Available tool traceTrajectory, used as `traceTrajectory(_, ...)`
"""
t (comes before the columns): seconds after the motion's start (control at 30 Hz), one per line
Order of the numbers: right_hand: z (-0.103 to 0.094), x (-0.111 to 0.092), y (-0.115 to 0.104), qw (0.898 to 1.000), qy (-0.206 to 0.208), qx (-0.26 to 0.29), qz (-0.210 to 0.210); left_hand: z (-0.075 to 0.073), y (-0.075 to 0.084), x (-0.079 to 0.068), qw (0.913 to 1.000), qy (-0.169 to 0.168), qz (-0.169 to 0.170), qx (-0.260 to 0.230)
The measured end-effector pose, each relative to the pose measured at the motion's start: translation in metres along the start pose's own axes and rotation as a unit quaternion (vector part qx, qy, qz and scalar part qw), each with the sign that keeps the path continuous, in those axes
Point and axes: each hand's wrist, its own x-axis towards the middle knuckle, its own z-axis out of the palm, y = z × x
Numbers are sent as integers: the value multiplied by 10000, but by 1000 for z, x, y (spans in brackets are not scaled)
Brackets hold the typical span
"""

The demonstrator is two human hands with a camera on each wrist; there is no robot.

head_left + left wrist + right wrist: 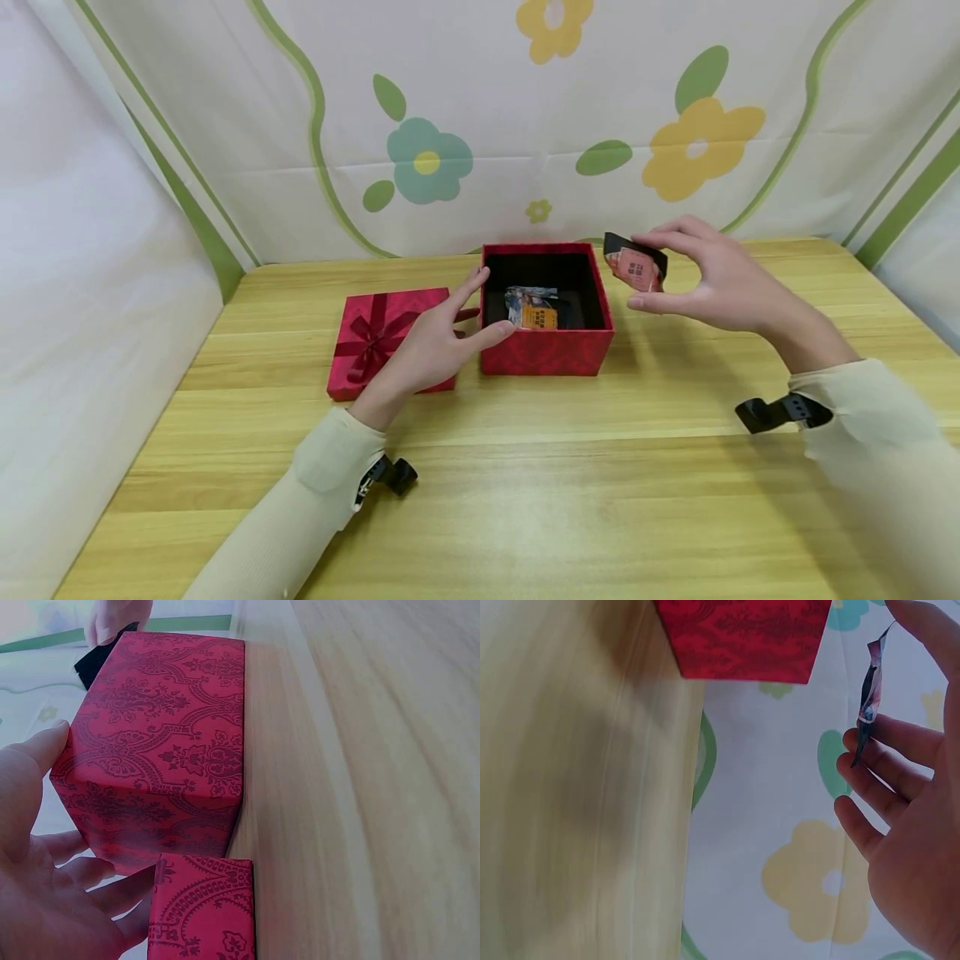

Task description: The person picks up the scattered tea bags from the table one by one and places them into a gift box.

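Observation:
A small packet (637,265), black with a pink label, is pinched between the thumb and fingers of my right hand (708,279), raised to the right of a red patterned box (547,352). The box stands without its lid and has a dark inside. Within it lies another packet (540,317) with an orange label. My left hand (431,346) touches the box's near left corner, thumb at the front rim and fingers along the left side. In the right wrist view the packet (870,694) shows edge-on.
The red lid (356,325) with a dark red ribbon bow lies left of the box, partly under my left hand. A wooden table (540,492) carries everything. White flower-printed cloth (517,108) hangs behind it, and pale cloth stands at both sides.

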Motion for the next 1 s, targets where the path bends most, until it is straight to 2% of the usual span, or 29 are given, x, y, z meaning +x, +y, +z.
traceTrajectory(0.43,24,30,-31,9989,-7,210,-408,-1,0,-1,10000,37,-88,9)
traceTrajectory(0.73,45,44,-37,9979,-188,432,-455,-1,1,-1,10000,-5,-75,-29)
traceTrajectory(1.0,60,52,-38,9979,-357,283,-466,-1,2,-2,9999,-36,-74,-134)
